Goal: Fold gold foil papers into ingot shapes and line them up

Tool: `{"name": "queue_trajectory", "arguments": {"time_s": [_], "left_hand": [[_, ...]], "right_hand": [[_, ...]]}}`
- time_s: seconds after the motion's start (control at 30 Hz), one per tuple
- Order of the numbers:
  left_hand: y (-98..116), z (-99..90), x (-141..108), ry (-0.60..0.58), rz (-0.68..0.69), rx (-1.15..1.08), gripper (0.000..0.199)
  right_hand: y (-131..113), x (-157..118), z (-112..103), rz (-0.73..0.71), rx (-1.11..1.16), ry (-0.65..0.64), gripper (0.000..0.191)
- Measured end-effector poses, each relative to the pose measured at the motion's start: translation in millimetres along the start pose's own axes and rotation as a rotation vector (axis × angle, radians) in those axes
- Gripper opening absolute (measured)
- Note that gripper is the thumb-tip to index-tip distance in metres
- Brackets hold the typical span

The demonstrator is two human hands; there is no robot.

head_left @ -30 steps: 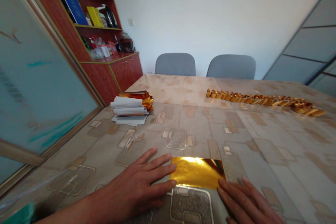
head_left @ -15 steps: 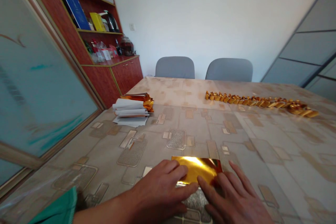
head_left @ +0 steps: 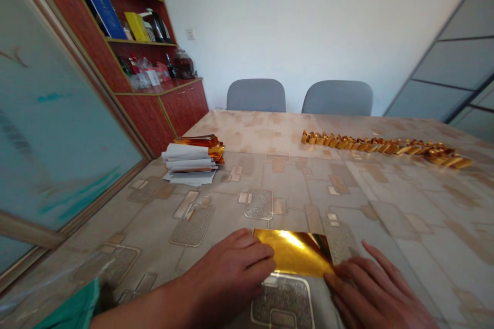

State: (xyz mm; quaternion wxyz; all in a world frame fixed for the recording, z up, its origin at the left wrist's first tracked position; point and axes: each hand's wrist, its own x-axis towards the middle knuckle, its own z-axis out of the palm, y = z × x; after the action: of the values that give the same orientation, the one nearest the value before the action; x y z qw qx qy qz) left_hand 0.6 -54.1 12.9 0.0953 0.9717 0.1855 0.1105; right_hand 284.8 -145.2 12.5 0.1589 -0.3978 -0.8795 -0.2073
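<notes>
A folded sheet of gold foil paper (head_left: 295, 252) lies on the table in front of me, shiny side up. Curled over its left edge, the fingers of my left hand (head_left: 235, 262) hold it against the tablecloth; the thumb is hidden. At the sheet's lower right corner rests a fingertip of my right hand (head_left: 370, 282). The fingers of that hand are stretched out, one of them raised apart from the others. A stack of folded foil sheets (head_left: 191, 162), white backs partly showing, lies at the left. Toward the far right runs a long row of folded gold foil pieces (head_left: 386, 146).
A patterned tablecloth (head_left: 231, 205) covers the table. Two grey chairs (head_left: 256, 95) stand at its far side, before a white wall. To the left are a red wooden cabinet (head_left: 185, 108) with bottles and boxes and a frosted glass door (head_left: 69, 128).
My right hand has slid right along the foil paper's near edge to its corner. My left hand has drawn its index finger and thumb back from the middle; the paper stays in place.
</notes>
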Motion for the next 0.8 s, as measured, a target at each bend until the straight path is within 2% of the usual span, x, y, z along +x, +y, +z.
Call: {"name": "queue_trajectory", "arguments": {"time_s": [0.07,0.17,0.23,0.3,0.4,0.57,0.7,0.8], "left_hand": [[1.8,-1.0,10.4,-0.04,0.002,0.057,0.011],[3.3,2.5,19.9,-0.044,0.017,0.162,0.003],[3.2,8.1,21.1,0.001,0.031,0.23,0.002],[2.8,13.7,19.9,0.035,0.033,0.267,0.003],[2.8,16.3,18.9,0.033,0.022,0.285,0.003],[7.8,4.9,26.9,-0.048,0.037,0.302,0.005],[8.4,-3.1,28.7,-0.102,-0.052,0.202,0.01],[-0.2,-4.0,20.9,-0.108,-0.086,0.083,0.02]], "right_hand": [[-8.0,12.4,6.6,0.098,0.062,-0.046,0.028],[-24.4,36.2,24.5,0.228,0.174,-0.036,0.021],[-33.2,50.7,36.9,0.225,0.22,-0.005,0.016],[-37.6,59.6,46.0,0.226,0.173,0.017,0.014],[-36.9,59.7,51.7,0.242,0.072,0.018,0.011],[-32.7,49.6,49.6,0.217,0.067,-0.015,0.01],[-35.1,53.7,50.5,0.226,0.13,-0.042,0.014],[-37.5,57.2,54.7,0.216,0.163,-0.002,0.02]]}}
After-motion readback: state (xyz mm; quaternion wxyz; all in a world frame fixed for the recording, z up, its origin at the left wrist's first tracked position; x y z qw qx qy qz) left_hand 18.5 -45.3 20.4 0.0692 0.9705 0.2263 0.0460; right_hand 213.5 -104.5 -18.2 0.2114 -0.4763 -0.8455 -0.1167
